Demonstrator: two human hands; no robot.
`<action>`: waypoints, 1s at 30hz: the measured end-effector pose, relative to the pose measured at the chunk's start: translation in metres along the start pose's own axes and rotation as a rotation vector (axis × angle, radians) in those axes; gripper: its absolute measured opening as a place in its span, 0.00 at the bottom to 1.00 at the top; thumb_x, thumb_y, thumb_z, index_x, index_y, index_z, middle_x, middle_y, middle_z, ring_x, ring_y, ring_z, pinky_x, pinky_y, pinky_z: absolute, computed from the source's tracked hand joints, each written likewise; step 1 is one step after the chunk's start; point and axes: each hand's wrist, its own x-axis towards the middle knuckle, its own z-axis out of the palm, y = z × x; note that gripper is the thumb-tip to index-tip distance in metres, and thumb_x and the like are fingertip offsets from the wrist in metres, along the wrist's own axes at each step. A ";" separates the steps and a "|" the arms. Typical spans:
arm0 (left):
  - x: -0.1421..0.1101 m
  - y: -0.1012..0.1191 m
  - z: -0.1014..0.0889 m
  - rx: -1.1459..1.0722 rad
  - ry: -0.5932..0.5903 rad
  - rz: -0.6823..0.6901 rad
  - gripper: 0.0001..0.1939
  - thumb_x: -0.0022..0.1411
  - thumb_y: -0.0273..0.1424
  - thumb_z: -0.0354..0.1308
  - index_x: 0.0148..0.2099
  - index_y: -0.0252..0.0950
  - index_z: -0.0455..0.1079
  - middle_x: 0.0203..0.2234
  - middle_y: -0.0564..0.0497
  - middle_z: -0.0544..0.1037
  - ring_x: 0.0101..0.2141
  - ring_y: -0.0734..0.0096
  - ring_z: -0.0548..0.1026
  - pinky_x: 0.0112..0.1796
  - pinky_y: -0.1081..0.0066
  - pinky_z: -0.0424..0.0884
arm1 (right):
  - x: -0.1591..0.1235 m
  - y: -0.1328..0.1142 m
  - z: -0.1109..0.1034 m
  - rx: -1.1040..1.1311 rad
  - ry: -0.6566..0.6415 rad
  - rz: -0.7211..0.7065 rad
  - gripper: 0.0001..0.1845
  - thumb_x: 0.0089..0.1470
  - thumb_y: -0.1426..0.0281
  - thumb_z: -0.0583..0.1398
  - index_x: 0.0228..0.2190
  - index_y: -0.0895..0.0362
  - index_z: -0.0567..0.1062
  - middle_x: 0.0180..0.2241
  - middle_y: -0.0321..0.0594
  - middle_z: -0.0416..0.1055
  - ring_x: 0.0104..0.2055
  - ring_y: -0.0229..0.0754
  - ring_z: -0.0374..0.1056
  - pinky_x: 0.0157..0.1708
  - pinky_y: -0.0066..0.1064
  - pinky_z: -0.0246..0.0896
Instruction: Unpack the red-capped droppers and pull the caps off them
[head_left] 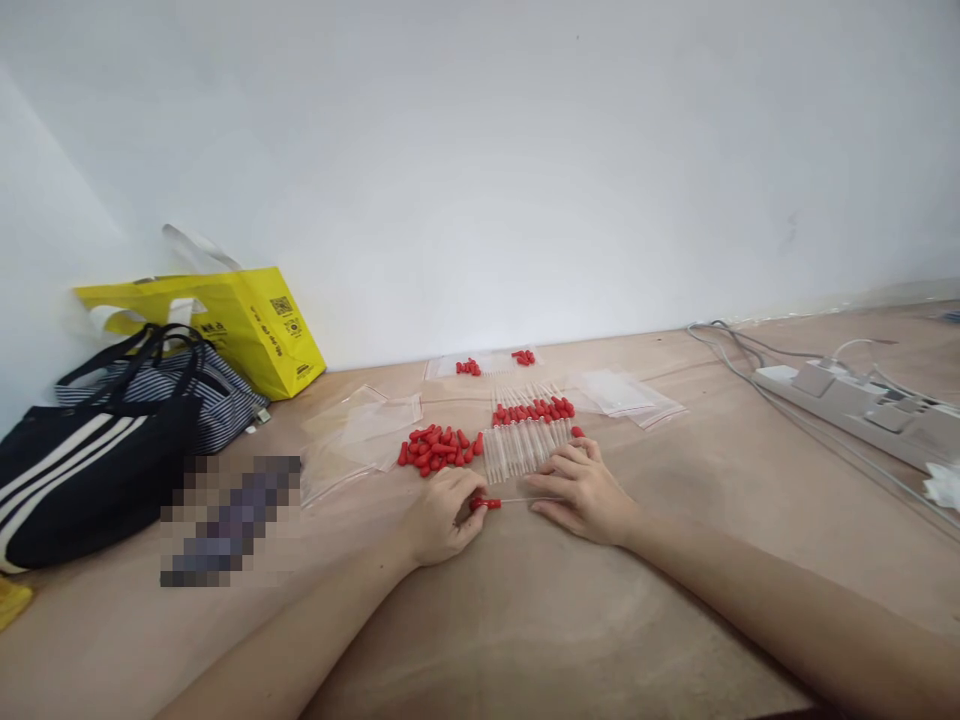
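Observation:
My left hand (pixel 444 518) is closed, pinching a red rubber bulb (pixel 491 504) between thumb and fingers. A thin clear dropper tube (pixel 516 500) runs from the bulb's neck to my right hand (pixel 589 497), whose fingers are closed on its other end. The tube lies level, just above the table. Beyond my left hand is a pile of loose red bulbs (pixel 435 450). Behind the held tube, several clear tubes (pixel 517 452) lie side by side. Farther back, a row of droppers with red bulbs (pixel 532 410) points away from me. Another red bulb (pixel 577 432) shows beyond my right fingers.
Clear zip bags (pixel 360 435) lie left of the pile, with more bags (pixel 630 395) to the right. A bag with red-bulbed droppers (pixel 495 363) rests near the wall. Far left stand a yellow bag (pixel 277 330) and a black bag (pixel 105 480); right, a power strip (pixel 847 410) with cables.

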 end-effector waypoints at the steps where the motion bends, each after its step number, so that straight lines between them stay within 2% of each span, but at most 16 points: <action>1: 0.001 0.001 0.001 0.008 0.003 0.013 0.05 0.54 0.29 0.51 0.35 0.36 0.66 0.28 0.50 0.71 0.31 0.70 0.67 0.34 0.68 0.63 | 0.001 0.000 0.001 0.010 -0.011 -0.007 0.11 0.52 0.63 0.55 0.37 0.51 0.72 0.31 0.36 0.70 0.36 0.39 0.61 0.45 0.40 0.41; 4: 0.002 0.003 0.004 0.038 0.061 0.059 0.07 0.56 0.30 0.52 0.37 0.37 0.69 0.33 0.49 0.72 0.34 0.68 0.68 0.37 0.66 0.63 | 0.007 -0.002 0.007 0.021 -0.036 -0.015 0.10 0.51 0.62 0.55 0.36 0.50 0.73 0.31 0.36 0.70 0.35 0.38 0.60 0.43 0.40 0.41; 10: 0.008 0.012 0.014 0.146 0.251 0.078 0.07 0.58 0.28 0.50 0.33 0.37 0.70 0.30 0.52 0.76 0.34 0.68 0.69 0.38 0.64 0.62 | 0.015 -0.009 0.015 -0.029 -0.003 0.018 0.09 0.52 0.64 0.55 0.35 0.49 0.73 0.32 0.37 0.71 0.36 0.39 0.61 0.42 0.40 0.40; 13: 0.011 0.015 0.017 0.213 0.287 0.112 0.08 0.59 0.28 0.49 0.36 0.37 0.69 0.37 0.50 0.76 0.41 0.66 0.69 0.44 0.60 0.60 | 0.016 -0.009 0.018 -0.077 0.067 -0.005 0.08 0.54 0.68 0.54 0.33 0.52 0.73 0.29 0.36 0.73 0.39 0.39 0.63 0.45 0.41 0.38; 16: 0.013 0.013 0.019 0.276 0.271 0.131 0.11 0.60 0.27 0.47 0.43 0.35 0.68 0.43 0.47 0.73 0.47 0.62 0.66 0.48 0.56 0.56 | 0.015 -0.007 0.020 -0.100 0.174 -0.063 0.08 0.54 0.73 0.53 0.32 0.54 0.72 0.28 0.35 0.74 0.43 0.40 0.63 0.50 0.43 0.35; 20: 0.012 0.010 0.020 0.250 0.231 0.138 0.11 0.61 0.26 0.45 0.41 0.36 0.68 0.42 0.49 0.74 0.48 0.63 0.66 0.51 0.53 0.52 | 0.014 -0.007 0.019 -0.115 0.220 -0.123 0.08 0.53 0.74 0.53 0.30 0.55 0.71 0.26 0.35 0.74 0.45 0.40 0.64 0.52 0.44 0.35; 24: 0.010 0.010 0.016 0.202 0.173 0.123 0.11 0.60 0.25 0.46 0.38 0.37 0.69 0.41 0.51 0.75 0.49 0.64 0.66 0.53 0.50 0.47 | 0.011 -0.008 0.016 -0.082 0.188 -0.127 0.08 0.54 0.75 0.52 0.29 0.56 0.70 0.25 0.35 0.74 0.46 0.39 0.64 0.53 0.44 0.37; 30: 0.009 0.013 0.012 0.149 0.104 0.077 0.12 0.60 0.24 0.44 0.36 0.38 0.69 0.42 0.50 0.74 0.50 0.63 0.65 0.53 0.46 0.44 | 0.010 -0.010 0.014 -0.014 0.103 -0.104 0.09 0.54 0.76 0.50 0.28 0.57 0.69 0.25 0.36 0.73 0.52 0.40 0.59 0.55 0.48 0.35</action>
